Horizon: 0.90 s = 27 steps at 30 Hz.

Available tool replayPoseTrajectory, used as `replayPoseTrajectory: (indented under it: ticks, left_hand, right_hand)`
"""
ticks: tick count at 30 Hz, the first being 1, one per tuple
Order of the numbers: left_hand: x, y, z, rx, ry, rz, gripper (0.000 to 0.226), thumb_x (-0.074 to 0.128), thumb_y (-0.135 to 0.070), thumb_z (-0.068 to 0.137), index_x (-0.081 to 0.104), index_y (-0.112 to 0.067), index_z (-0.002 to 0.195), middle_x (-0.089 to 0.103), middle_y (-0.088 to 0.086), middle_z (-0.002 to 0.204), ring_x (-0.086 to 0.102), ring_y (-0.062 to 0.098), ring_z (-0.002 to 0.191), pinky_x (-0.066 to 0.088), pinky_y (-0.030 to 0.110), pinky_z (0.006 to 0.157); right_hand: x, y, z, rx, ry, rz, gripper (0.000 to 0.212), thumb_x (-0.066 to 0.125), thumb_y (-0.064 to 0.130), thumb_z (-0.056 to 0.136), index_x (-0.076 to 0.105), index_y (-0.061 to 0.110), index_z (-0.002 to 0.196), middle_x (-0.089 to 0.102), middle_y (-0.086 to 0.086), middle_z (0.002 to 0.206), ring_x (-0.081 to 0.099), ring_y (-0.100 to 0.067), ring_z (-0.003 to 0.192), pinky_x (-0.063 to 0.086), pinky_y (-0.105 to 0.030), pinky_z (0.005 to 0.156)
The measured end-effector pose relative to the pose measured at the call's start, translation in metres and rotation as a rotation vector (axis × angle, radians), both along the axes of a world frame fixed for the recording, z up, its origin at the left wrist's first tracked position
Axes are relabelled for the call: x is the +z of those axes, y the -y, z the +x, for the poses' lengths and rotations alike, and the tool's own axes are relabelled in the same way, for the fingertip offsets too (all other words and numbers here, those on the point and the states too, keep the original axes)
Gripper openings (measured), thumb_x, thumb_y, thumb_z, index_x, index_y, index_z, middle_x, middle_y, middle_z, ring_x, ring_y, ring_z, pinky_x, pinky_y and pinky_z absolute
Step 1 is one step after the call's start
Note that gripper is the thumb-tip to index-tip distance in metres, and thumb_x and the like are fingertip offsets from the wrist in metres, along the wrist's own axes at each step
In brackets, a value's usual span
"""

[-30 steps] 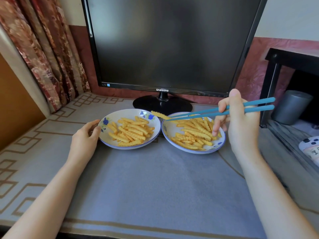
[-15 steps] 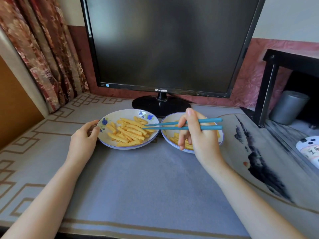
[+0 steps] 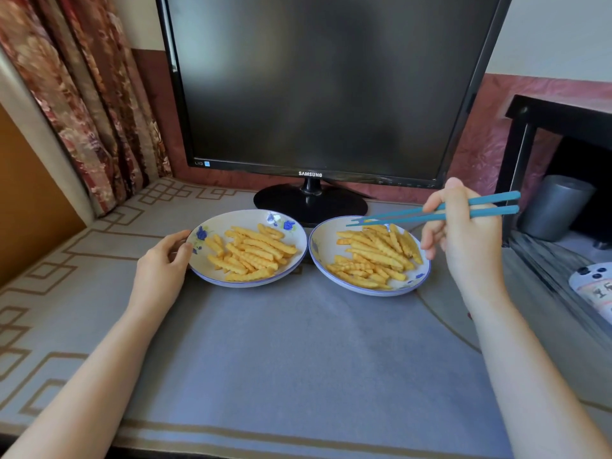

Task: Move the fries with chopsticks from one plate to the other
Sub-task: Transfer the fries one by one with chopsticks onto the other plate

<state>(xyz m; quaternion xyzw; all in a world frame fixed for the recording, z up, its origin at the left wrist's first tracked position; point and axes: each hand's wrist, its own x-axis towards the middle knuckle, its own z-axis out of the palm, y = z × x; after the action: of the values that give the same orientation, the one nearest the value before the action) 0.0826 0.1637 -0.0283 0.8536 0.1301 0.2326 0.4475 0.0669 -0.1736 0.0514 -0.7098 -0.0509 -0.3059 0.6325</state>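
On the bench (image 3: 298, 342), my left hand (image 3: 162, 270) holds the left plate (image 3: 231, 217): thumb and fingers (image 3: 172, 236) curl round its left rim. My right hand (image 3: 467, 240) grips the blue chopsticks (image 3: 414, 215). Their tips point left of my right fingers, slightly parted, carrying nothing, above the far side of the right plate (image 3: 326, 240). Its fries (image 3: 374, 256) lie just below and nearer than the tips, long axes mostly slanting far-left to near-right. Judgement: the right hand is nearer, so lower the tips and close across one fry

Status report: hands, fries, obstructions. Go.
Left hand holds left plate rim. Right hand grips chopsticks, tips empty above right plate. Fries in both plates. Plates nearly touching, nothing between.
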Motion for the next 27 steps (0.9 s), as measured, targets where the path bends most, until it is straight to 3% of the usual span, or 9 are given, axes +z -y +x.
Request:
replayPoseTrajectory:
  ticks: [5,19,27]
  left_hand:
    - [0.0,0.0,0.0,-0.005,-0.002,0.005,0.031,0.045,-0.018,0.096,0.061,-0.015,0.122,0.065,0.005,0.115,0.05,0.01,0.096,0.034,0.023,0.083]
    - [-0.001,-0.001,0.0,-0.002,-0.006,-0.001,0.031,0.045,-0.018,0.096,0.06,-0.015,0.123,0.065,0.006,0.115,0.05,0.011,0.097,0.034,0.024,0.083]
    - [0.0,0.0,-0.001,0.008,-0.017,-0.001,0.031,0.045,-0.019,0.096,0.06,-0.017,0.123,0.064,0.005,0.117,0.048,0.01,0.096,0.032,0.024,0.082]
  right_hand:
    - [0.003,0.012,0.003,-0.008,-0.037,-0.026,0.04,0.037,0.028,0.104,0.052,0.008,0.072,0.045,-0.013,0.039,0.038,-0.017,0.028,0.028,-0.014,0.034]
    - [0.013,0.025,-0.001,0.004,-0.103,-0.089,0.04,0.037,0.025,0.103,0.052,0.008,0.069,0.047,-0.008,0.035,0.037,-0.018,0.026,0.025,-0.013,0.032]
    - [0.01,0.013,-0.003,-0.041,-0.022,-0.004,0.043,0.037,0.028,0.104,0.047,0.006,0.068,0.047,-0.007,0.04,0.043,-0.017,0.027,0.028,-0.014,0.034]
